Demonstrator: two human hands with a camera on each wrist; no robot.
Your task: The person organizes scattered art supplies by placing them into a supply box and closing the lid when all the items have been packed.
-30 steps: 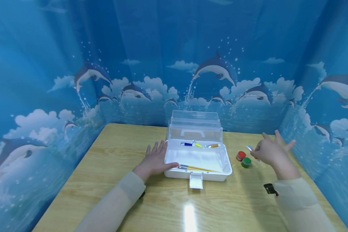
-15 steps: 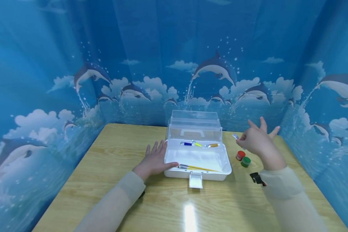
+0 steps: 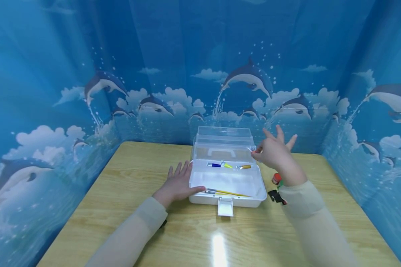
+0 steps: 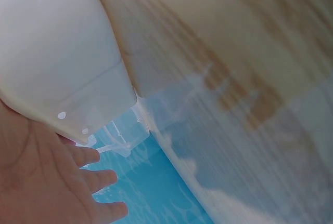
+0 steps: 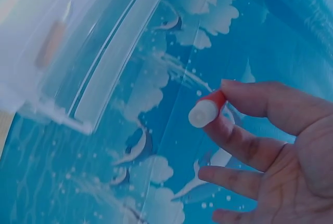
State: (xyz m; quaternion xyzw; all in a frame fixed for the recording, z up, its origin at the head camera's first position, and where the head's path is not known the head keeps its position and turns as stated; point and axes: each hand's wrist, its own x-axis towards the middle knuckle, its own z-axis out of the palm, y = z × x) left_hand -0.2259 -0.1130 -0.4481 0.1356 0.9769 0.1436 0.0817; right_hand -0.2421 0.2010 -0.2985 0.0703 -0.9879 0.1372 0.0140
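My right hand (image 3: 275,155) pinches a small red paint tube (image 5: 214,103) with a white cap between thumb and forefinger, its other fingers spread. It is raised at the right side of an open white plastic box (image 3: 261,195) with a clear lid (image 3: 224,140) tipped back. Along the back of the box lie a blue paint tube (image 3: 215,165), a yellow one (image 3: 228,165) and an ochre one (image 3: 245,167). Yellow-handled paintbrushes (image 3: 232,193) lie along its front. My left hand (image 3: 176,188) rests against the box's left side, fingers straight, thumb over the front left corner.
Right of the box stand a red-lidded paint pot (image 3: 276,178) and a green one (image 3: 280,184), the latter mostly hidden by my right wrist. The box's latch (image 3: 225,207) hangs down in front. A blue dolphin-print curtain (image 3: 173,66) encloses the wooden table (image 3: 120,207).
My right hand has carried the red paint tube leftward and farther back, from beyond the paint pots to the box's right side. My left hand and the box have stayed put.
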